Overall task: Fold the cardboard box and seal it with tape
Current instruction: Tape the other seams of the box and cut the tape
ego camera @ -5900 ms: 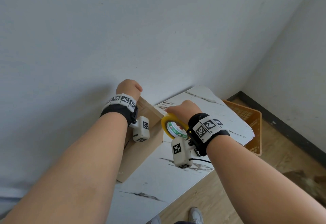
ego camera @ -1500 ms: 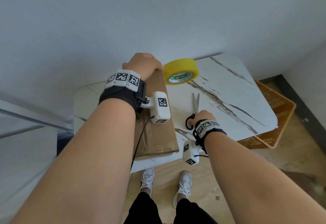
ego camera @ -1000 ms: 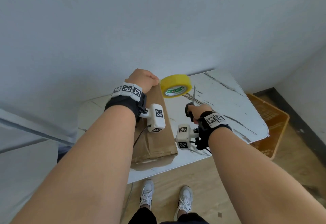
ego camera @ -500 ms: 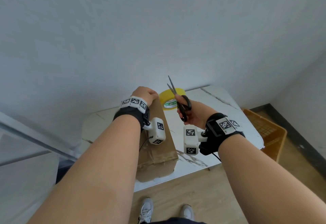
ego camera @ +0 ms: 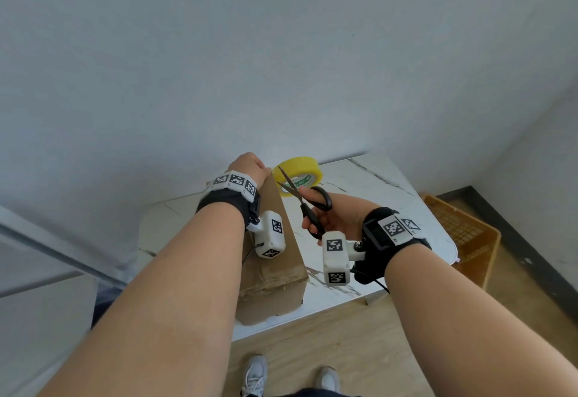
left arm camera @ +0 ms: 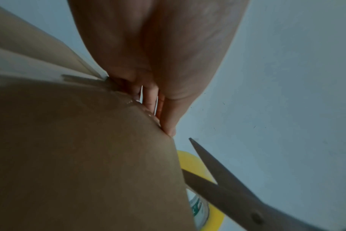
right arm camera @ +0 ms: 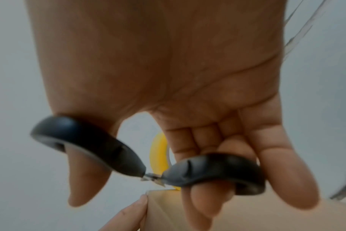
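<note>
Here, box (ego camera: 275, 240): plain brown cardboard, folded into a long block, lying on the white marble-patterned surface (ego camera: 375, 184) with its near end at the front edge; a strip of clear glossy tape runs across the near top edge, slightly wrinkled.
Box top: matt brown, flat, with a seam line visible along it in the left wrist view.
Left hand (ego camera: 248, 166): at the far end of the box, fingers curled over the top far edge and gripping it; the fingertips (left arm camera: 168, 125) press against the cardboard corner.
Right hand (ego camera: 339, 218): holds a pair of scissors (ego camera: 305, 201), thumb through one black loop and fingers through the other, closed around the handles.
Scissors: blades parted, points aimed at the far right corner of the box, just beside the left hand; held in the air above the surface.
Tape roll (ego camera: 297, 176): yellow with a green-and-white printed core, just past the far right corner of the box, behind the blades.
Crate (ego camera: 463, 237): orange plastic, on the wooden floor to the right of the surface.
Feet: two pale trainers (ego camera: 255, 378) on the floor below the front edge.
</note>
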